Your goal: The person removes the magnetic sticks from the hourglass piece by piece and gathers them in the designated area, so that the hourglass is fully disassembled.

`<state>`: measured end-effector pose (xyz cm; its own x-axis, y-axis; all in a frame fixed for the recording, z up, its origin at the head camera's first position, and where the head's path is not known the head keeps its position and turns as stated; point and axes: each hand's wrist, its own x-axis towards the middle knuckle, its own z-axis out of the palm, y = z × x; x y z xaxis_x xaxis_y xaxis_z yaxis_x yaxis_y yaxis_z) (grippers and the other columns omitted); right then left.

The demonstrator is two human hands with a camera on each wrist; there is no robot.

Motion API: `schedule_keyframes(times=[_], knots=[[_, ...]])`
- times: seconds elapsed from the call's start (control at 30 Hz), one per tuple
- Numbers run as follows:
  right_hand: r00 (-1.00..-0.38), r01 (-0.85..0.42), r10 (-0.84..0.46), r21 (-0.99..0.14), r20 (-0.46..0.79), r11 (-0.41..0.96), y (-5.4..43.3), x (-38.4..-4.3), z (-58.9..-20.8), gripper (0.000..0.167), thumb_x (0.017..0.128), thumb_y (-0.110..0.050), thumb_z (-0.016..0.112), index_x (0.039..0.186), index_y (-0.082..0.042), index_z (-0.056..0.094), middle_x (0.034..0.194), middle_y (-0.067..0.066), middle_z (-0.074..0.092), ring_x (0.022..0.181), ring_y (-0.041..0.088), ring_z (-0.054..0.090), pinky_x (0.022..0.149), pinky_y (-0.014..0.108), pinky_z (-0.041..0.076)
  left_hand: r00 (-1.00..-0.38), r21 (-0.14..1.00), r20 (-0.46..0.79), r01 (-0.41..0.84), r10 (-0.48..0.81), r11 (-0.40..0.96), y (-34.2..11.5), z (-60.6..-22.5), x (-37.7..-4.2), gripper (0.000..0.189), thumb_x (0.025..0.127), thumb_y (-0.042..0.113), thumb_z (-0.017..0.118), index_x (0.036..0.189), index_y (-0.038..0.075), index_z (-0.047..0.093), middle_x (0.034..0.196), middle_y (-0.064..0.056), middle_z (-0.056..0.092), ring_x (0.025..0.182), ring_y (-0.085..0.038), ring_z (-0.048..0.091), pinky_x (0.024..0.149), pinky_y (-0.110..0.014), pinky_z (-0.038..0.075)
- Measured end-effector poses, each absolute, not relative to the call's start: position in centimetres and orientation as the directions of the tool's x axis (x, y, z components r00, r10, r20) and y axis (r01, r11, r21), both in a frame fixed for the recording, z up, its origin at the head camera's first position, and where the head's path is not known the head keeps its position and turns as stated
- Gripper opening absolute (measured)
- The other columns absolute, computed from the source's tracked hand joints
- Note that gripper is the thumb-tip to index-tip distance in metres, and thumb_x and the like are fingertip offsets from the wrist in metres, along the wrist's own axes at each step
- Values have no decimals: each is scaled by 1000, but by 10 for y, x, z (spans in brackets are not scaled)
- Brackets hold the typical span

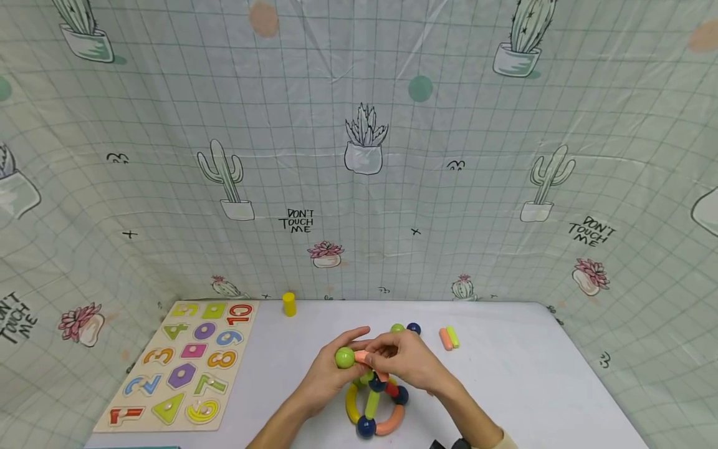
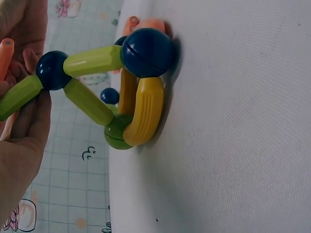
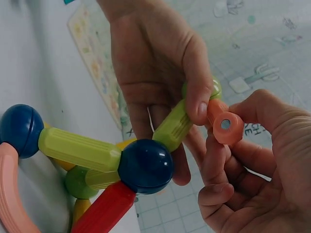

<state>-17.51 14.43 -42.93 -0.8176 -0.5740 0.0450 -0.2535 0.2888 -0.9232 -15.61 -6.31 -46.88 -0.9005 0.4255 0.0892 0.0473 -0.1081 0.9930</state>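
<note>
The ball-and-rod frame is stood on the white table, well in from the far edge and between the left and right edges. By the left hand, the light-green rod is pinched under the thumb, just beside the glossy green ball; by the right hand, the orange rod is held between thumb and forefinger, its near end bare. Hard, light plastic is suggested, and a magnet by the metal disc in that end, so joints are likely to swivel or part under a sideways pull. The smooth navy ball may slip; a surer hold is probably offered by the ridged rod sides.
</note>
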Motion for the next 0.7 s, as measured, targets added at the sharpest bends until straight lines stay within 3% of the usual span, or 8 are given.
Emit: schedule_keyframes(times=[0.23,0.37,0.57,0.7], knots=[[-841,-257,-537,-924,69,284,157,-178,-428,20,97,-31,69,102,-13,75,60,4,60,61,13,59,72,29,54,-898,991,71,13,435,-136,-64,-468,-153,59,95,4,68,149,14,46,141,-17,57,117,-32,65,96,-27,52],[-854,-252,-517,-916,59,312,169,-182,-428,20,98,-35,67,99,-17,75,60,3,58,59,12,54,68,27,48,-891,986,73,-3,448,-168,-66,-468,-151,57,97,3,65,150,11,44,145,-20,54,116,-35,66,97,-28,52],[-874,-209,-486,-919,22,335,179,-180,-431,26,98,-36,67,105,-12,74,64,6,60,71,20,62,85,30,49,-887,986,76,-1,456,-168,-67,-468,-151,58,97,0,63,150,9,43,146,-22,51,116,-35,66,98,-30,51],[-903,-197,-429,-913,27,356,188,-180,-433,29,96,-39,69,107,-12,75,67,7,64,72,24,63,78,29,51,-893,988,65,-5,445,-153,-66,-467,-150,57,97,2,64,149,10,44,146,-22,52,116,-34,66,99,-32,51]])
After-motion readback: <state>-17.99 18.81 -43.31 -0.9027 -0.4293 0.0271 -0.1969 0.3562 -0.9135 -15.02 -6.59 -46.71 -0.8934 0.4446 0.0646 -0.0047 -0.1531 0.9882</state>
